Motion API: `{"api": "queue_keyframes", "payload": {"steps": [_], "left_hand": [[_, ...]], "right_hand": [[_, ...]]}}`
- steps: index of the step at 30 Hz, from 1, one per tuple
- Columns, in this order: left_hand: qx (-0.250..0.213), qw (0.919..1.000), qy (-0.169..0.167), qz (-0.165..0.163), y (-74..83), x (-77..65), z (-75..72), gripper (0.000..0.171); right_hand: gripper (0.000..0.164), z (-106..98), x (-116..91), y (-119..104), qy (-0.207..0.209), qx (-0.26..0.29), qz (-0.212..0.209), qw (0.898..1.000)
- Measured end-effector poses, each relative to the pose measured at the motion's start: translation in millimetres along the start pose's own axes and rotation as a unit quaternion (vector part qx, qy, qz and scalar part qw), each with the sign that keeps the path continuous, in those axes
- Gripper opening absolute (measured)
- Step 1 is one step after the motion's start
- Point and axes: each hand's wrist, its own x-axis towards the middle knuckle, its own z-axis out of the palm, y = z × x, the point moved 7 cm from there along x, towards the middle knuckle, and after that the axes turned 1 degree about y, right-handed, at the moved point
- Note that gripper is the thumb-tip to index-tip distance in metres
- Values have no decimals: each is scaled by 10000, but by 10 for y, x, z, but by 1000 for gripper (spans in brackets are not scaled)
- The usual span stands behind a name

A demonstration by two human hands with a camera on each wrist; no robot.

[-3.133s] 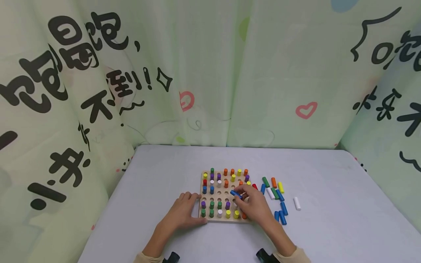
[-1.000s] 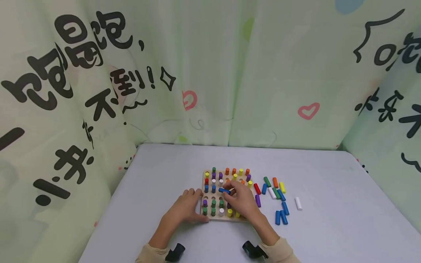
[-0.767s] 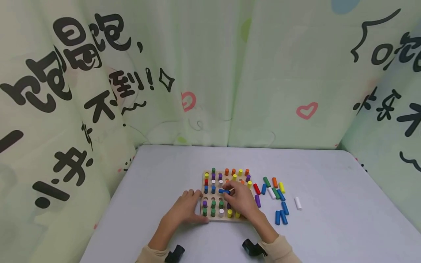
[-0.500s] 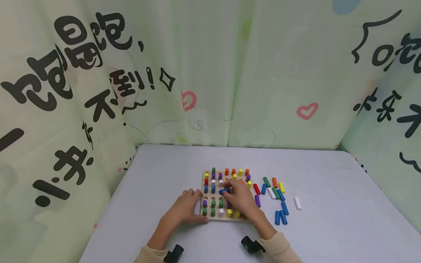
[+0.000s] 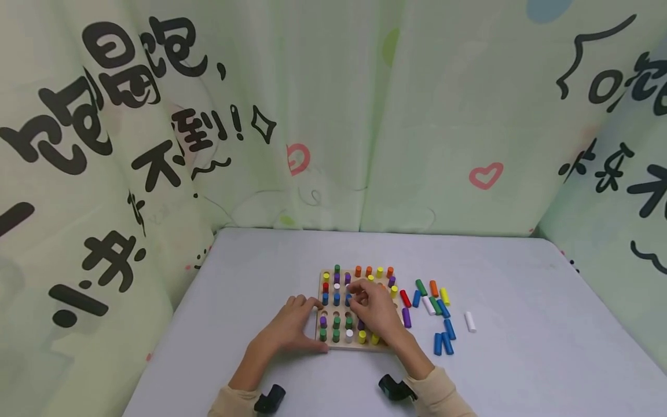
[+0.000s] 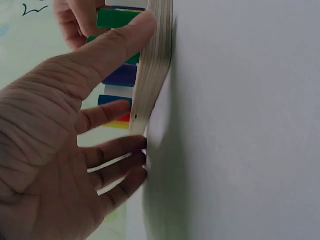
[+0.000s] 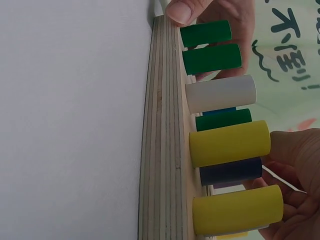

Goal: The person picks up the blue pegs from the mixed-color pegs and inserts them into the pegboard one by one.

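Note:
A wooden pegboard (image 5: 344,347) with coloured pegs upright in rows lies mid-table. My left hand (image 5: 293,325) rests against its left side, thumb on the near left corner. In the left wrist view those fingers (image 6: 117,150) are spread and fairly straight along the edge. Over the board's middle, my right hand (image 5: 379,310) pinches a blue peg (image 5: 348,300), now upright in line with two other blue pegs (image 5: 336,299) on its left. The hand hides part of the board's right half. Yellow pegs (image 7: 230,143) and a white peg (image 7: 220,94) stand along the near edge.
Loose pegs lie on the white table (image 5: 521,347) right of the board: several blue pegs (image 5: 449,329), a purple peg (image 5: 406,317), a red peg (image 5: 405,298), and green, orange, yellow and white ones. A printed curtain (image 5: 417,116) surrounds the table.
My right hand has moved left over the board with the blue peg and turned it from lying sideways to upright. My left hand has stayed at the board's left side.

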Motion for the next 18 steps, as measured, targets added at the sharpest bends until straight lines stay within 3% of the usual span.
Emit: {"api": "queue_keyframes", "payload": {"steps": [8,18], "left_hand": [[-485,9985,-113,214,-91,15,13,85],[-586,9980,-30,233,-74,12,-21,84]], "right_hand": [[24,-63,-56,33,117,179,160,9996],[22,-175,-153,25,268,327,363,9984]]}}
